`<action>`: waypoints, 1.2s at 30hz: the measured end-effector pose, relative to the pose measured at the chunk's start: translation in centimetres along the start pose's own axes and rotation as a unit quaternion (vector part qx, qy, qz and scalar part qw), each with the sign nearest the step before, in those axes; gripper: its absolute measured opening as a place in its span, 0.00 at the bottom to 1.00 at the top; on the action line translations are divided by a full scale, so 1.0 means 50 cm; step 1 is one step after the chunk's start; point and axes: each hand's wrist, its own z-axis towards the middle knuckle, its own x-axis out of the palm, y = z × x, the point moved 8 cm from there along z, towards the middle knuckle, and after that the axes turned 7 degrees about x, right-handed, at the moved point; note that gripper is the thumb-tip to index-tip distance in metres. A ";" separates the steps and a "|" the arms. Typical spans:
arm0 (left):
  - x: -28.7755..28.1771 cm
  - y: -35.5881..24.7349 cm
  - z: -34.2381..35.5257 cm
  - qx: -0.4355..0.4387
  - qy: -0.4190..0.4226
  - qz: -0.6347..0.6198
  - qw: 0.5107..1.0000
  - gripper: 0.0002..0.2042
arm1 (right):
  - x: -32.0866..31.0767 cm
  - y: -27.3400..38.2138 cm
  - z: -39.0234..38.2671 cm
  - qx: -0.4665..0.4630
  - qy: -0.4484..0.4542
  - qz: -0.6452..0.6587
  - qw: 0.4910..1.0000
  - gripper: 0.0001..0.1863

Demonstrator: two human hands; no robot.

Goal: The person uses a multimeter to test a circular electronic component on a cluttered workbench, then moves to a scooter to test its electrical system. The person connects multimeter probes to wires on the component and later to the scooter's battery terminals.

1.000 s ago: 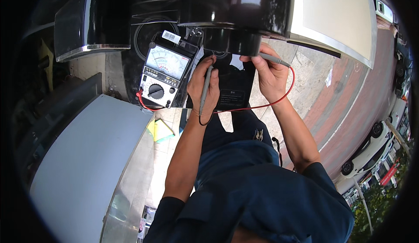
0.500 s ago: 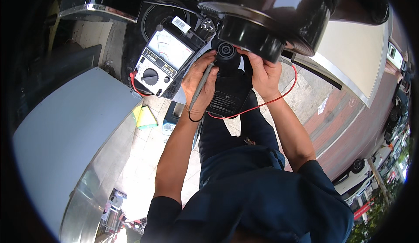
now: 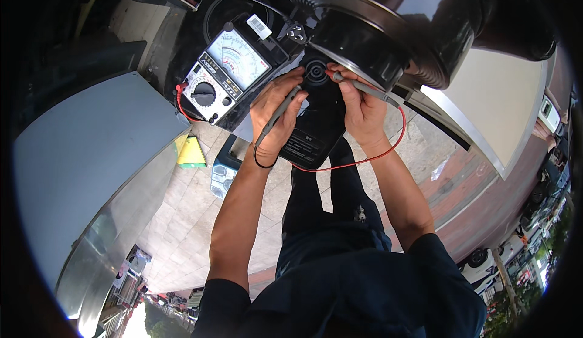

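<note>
While the black appliance base [image 3: 316, 116] has swung closer under us than a moment ago, the analog multimeter [image 3: 226, 78] stays just left; our left hand [image 3: 276, 108] pinches the black probe [image 3: 278, 114], our right hand [image 3: 361, 108] the red-leaded probe [image 3: 364, 87], both tips now pressed against its underside.

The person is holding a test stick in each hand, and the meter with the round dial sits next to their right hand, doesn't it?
Not quite. In the head view the meter sits next to the left hand, not the right hand. Each hand does hold a test stick.
</note>
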 end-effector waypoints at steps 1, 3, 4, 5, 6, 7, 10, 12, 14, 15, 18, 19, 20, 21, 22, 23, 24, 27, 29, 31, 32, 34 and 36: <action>0.001 -0.001 0.003 -0.002 0.004 0.003 1.000 0.11 | -0.002 -0.002 0.000 -0.002 -0.003 -0.015 1.000 0.09; 0.002 -0.004 0.004 -0.005 0.011 0.014 1.000 0.11 | -0.005 -0.006 -0.003 -0.009 -0.011 -0.040 0.999 0.09; 0.002 -0.007 0.005 -0.003 0.014 0.020 1.000 0.11 | -0.007 -0.005 -0.004 -0.014 -0.019 -0.050 0.998 0.08; 0.003 -0.010 0.006 0.002 0.017 0.028 0.999 0.11 | -0.008 -0.004 -0.004 -0.019 -0.026 -0.061 0.998 0.08; 0.003 -0.011 0.008 0.007 0.018 0.033 0.999 0.11 | -0.011 -0.007 -0.006 -0.021 -0.025 -0.068 0.997 0.07; 0.004 -0.011 0.007 0.009 0.018 0.039 0.999 0.11 | -0.012 -0.007 -0.008 -0.022 -0.024 -0.073 0.997 0.06; 0.008 -0.014 0.006 0.023 0.012 0.065 0.998 0.12 | -0.010 0.000 -0.008 -0.029 -0.020 -0.082 0.996 0.04; 0.013 -0.018 0.006 0.035 0.011 0.092 0.995 0.12 | -0.011 0.010 -0.009 -0.031 -0.020 -0.089 0.995 0.04; 0.015 -0.017 0.001 0.027 0.015 0.101 0.994 0.12 | -0.010 0.012 -0.011 -0.039 -0.017 -0.090 0.995 0.04; 0.018 -0.015 -0.001 0.023 0.016 0.106 0.994 0.12 | -0.008 0.020 -0.011 -0.052 -0.017 -0.106 0.993 0.05; 0.022 -0.009 -0.010 0.015 0.018 0.110 0.994 0.11 | -0.003 0.039 -0.008 -0.085 -0.013 -0.136 0.987 0.08; 0.023 -0.016 -0.006 0.019 0.023 0.125 0.992 0.11 | -0.003 0.040 -0.008 -0.090 -0.010 -0.136 0.987 0.09; 0.023 -0.021 -0.003 0.022 0.025 0.133 0.991 0.11 | -0.002 0.040 -0.009 -0.096 -0.007 -0.136 0.986 0.10; 0.023 -0.027 0.000 0.024 0.026 0.141 0.989 0.11 | -0.002 0.036 -0.008 -0.089 0.000 -0.128 0.988 0.10; 0.023 -0.032 0.001 0.024 0.023 0.142 0.989 0.11 | -0.002 0.032 -0.007 -0.082 0.006 -0.120 0.989 0.11; 0.023 -0.034 0.003 0.023 0.024 0.145 0.989 0.11 | -0.001 0.029 -0.006 -0.075 0.012 -0.112 0.991 0.11; 0.024 -0.037 0.004 0.022 0.026 0.148 0.988 0.12 | -0.001 0.027 -0.006 -0.075 0.012 -0.110 0.991 0.11; 0.028 -0.040 0.007 0.017 0.036 0.166 0.985 0.12 | 0.002 0.026 -0.006 -0.075 0.015 -0.113 0.991 0.12; 0.028 -0.045 0.008 0.023 0.031 0.175 0.984 0.13 | 0.003 0.030 -0.006 -0.076 0.021 -0.126 0.989 0.12; 0.028 -0.052 0.010 0.035 0.023 0.185 0.982 0.13 | 0.003 0.031 -0.005 -0.083 0.020 -0.128 0.988 0.12; 0.029 -0.054 0.011 0.039 0.021 0.190 0.981 0.14 | 0.003 0.032 -0.005 -0.087 0.020 -0.129 0.988 0.12; 0.030 -0.056 0.012 0.042 0.020 0.199 0.979 0.14 | 0.004 0.036 -0.004 -0.087 0.022 -0.136 0.987 0.12; 0.031 -0.055 0.011 0.040 0.022 0.203 0.978 0.14 | 0.004 0.038 -0.004 -0.090 0.022 -0.139 0.986 0.12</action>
